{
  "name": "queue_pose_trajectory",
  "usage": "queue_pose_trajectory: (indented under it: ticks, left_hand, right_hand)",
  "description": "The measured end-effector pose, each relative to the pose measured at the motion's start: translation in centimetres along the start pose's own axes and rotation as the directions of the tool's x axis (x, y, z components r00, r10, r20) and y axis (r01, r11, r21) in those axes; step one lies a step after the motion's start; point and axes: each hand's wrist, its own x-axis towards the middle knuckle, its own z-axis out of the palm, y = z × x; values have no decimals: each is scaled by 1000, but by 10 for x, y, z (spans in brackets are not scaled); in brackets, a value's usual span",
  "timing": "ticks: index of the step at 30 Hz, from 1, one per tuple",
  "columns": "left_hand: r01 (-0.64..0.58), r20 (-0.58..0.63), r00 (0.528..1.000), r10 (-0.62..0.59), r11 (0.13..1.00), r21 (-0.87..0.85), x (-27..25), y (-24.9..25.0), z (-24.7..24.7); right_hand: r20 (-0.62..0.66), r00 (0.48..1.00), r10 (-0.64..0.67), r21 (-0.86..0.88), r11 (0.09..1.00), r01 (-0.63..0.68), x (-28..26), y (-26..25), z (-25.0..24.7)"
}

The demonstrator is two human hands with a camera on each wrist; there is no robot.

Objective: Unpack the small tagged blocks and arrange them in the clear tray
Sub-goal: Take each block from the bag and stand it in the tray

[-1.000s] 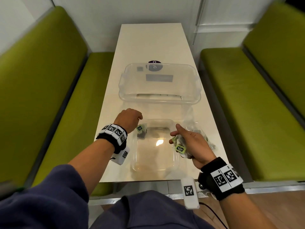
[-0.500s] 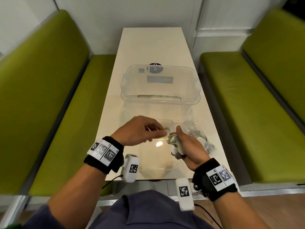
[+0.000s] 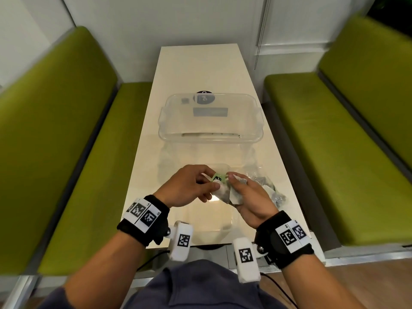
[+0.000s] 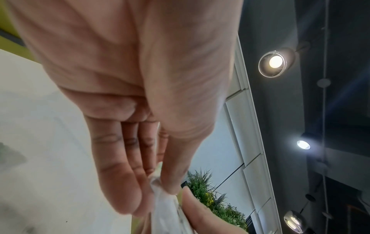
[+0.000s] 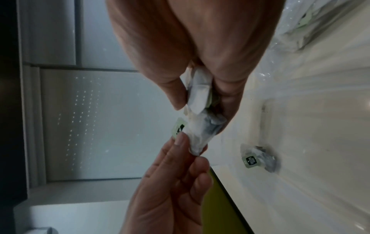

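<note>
Pinching one wrapped tagged block (image 3: 223, 191) btwn both hands, left hand (image 3: 188, 186), right hand (image 3: 249, 198), above clear tray (image 3: 231, 228).

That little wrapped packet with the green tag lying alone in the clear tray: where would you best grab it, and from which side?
I'd probably pinch the wrapped packet across its bulging grey body, coming straight down from above. It lies flat on the clear tray floor with nothing touching it, so the top is free. Its green tag is thin and flat and would likely slip or tear; the crumpled wrap gives fingers more to hold.
</note>
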Motion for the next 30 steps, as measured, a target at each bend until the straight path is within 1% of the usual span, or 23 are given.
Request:
queue_pose_trajectory:
  ticks: [2,5,8,12,15,18,20,23,27,30]
  left_hand:
    - [-4,-41,999,3,1000,-29,0,-1,0]
    - [-16,-117,993,8,998,-66,0,-1,0]
    - [-65,-165,985,55,996,-59,-2,0,1]
    - [-132,-208,971,120,990,-43,-4,-1,0]
    - [-147,-203,969,138,989,-30,-9,-1,-2]
    - [-183,-199,967,160,978,-102,-13,4,0]
    - [-195,-216,963,162,970,-144,-13,6,2]
    - [-205,-214,962,171,968,-146,-11,4,2]
    - [-193,-217,965,150,962,-195,-7,3,1]
    - [-172,-209,968,139,974,-145,-6,2,1]
  right_hand:
    - [-10,999,32,44,999,-32,0,-1,-2]
    - [27,998,53,88,995,-56,-1,-4,-5]
    - [85,995,56,61,996,-62,-5,-5,-3]
    - [62,997,49,55,997,-53,-5,-6,0]
    - [60,998,31,89,995,-36,-7,-6,1]
    - [71,997,10,132,991,-20,-7,-7,3]
    - [88,996,-7,131,991,-5,-8,-8,3]
    - [105,994,-27,115,993,15,-10,-10,5]
    - [133,990,-46,148,989,27,-10,-11,6]
    - [144,988,-49,162,987,25,-10,-11,7]
